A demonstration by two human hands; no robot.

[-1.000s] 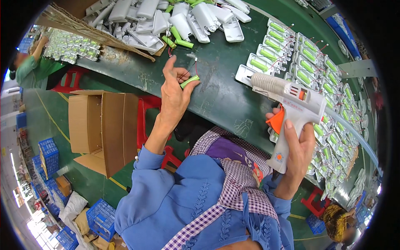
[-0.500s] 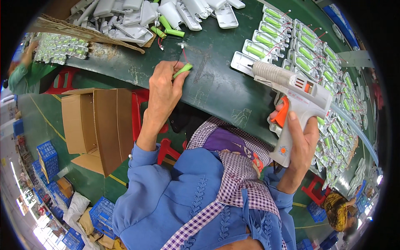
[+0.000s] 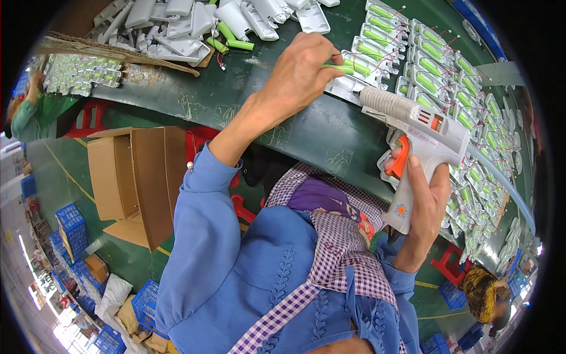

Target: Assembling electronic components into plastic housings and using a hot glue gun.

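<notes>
My left hand [image 3: 302, 72] pinches a green cylindrical battery [image 3: 343, 69] at the fingertips, over a white plastic case half [image 3: 343, 90] at the near end of a row. Some of the battery is hidden by the fingers. A white glue gun [image 3: 436, 141] with an orange trigger is gripped in my right hand [image 3: 429, 197]. Its nozzle points left, close to that same case half. Behind and to the right lie many case halves [image 3: 427, 79] fitted with green batteries and thin red wires.
Loose white cases [image 3: 236, 20] and a few green batteries [image 3: 240, 44] lie by a cardboard edge [image 3: 118, 52] at the back left. An open carton [image 3: 156, 183] stands left of the green table [image 3: 306, 133]. A clear hose or glue stick [image 3: 501, 180] trails from the gun.
My left hand has moved right and away from me, carrying the battery from the table's middle to the white case half. The right hand and glue gun have barely moved.
</notes>
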